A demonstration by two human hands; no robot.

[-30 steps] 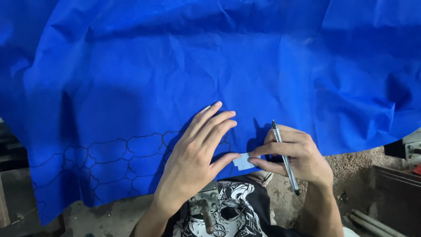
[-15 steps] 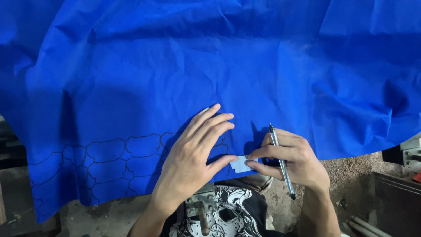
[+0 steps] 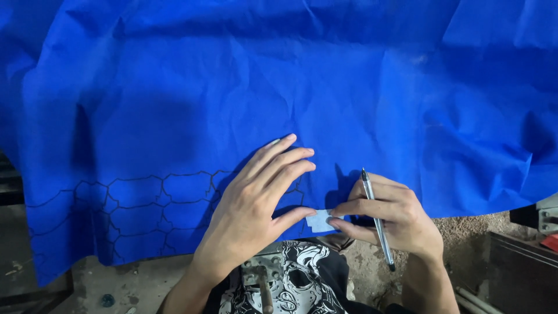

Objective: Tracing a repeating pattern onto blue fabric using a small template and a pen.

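Template [image 3: 321, 220] on cloth [image 3: 244, 93], apparently.

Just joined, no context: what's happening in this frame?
A person works at a large blue fabric sheet spread over a work surface. The left hand lies flat on the fabric, fingers spread, beside a pattern of dark outlined shapes drawn near the sheet's lower edge. The right hand carries a pen between its fingers and, with the left thumb, pinches a small pale blue piece at the fabric's edge. The pen tip is off the fabric.
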